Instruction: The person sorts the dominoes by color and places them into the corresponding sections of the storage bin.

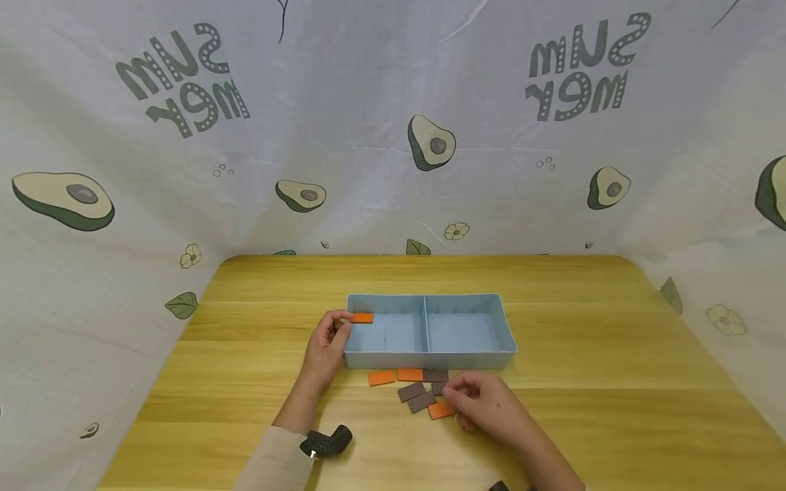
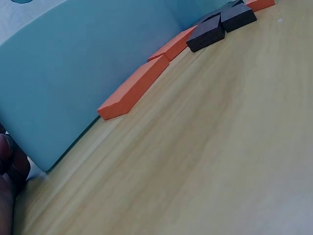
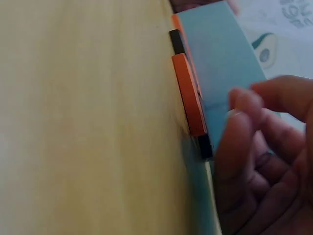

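A light blue two-compartment box (image 1: 471, 360) stands on the table. My left hand (image 1: 324, 351) holds its left end, fingertips at the rim. Beside those fingertips, an orange block (image 1: 364, 318) lies in the left compartment. My right hand (image 1: 491, 408) is over the loose blocks in front of the box, fingers curled, thumb and index fingertips together with nothing visible between them. Nearest to it are an orange block (image 1: 439, 410) and a partly hidden dark block (image 1: 437, 389). In the right wrist view, the fingertips (image 3: 239, 120) stand beside the row of blocks.
More orange blocks (image 1: 382, 378) and dark brown blocks (image 1: 411, 391) lie close along the box's front wall. A divider (image 1: 425, 324) splits the box. Behind the wooden table (image 1: 614, 423) hangs a cloth (image 1: 368, 82) printed with avocados.
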The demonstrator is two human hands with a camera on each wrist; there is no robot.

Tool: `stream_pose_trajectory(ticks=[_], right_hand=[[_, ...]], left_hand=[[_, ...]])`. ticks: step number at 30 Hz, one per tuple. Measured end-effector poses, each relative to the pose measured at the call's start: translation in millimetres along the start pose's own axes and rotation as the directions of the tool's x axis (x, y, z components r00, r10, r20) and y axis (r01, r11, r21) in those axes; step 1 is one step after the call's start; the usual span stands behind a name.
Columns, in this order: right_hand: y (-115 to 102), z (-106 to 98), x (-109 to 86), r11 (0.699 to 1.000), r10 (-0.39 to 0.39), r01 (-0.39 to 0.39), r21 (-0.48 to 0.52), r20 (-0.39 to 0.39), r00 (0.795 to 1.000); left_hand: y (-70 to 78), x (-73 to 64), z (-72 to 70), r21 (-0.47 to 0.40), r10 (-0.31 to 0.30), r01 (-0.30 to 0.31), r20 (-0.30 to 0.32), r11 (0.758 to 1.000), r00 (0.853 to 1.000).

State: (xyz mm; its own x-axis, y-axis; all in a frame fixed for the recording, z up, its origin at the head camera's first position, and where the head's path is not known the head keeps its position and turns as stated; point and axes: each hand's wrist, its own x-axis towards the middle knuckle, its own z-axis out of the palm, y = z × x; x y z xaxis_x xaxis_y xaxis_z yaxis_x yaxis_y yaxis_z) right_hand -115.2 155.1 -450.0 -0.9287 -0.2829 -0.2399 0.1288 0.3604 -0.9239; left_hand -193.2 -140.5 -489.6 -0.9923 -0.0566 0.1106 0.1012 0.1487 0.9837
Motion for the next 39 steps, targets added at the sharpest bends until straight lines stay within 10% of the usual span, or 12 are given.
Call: stream_pose_trajectory(ticks=[39], right_hand=[[18.2,-13.2,-5.5,0.999,-0.012,0.016,-0.050,0.083,0.996]], left_hand=[[2.0,-1.6,0.3,-0.029,0.005,-0.004,0.032,1.000,0.999]])
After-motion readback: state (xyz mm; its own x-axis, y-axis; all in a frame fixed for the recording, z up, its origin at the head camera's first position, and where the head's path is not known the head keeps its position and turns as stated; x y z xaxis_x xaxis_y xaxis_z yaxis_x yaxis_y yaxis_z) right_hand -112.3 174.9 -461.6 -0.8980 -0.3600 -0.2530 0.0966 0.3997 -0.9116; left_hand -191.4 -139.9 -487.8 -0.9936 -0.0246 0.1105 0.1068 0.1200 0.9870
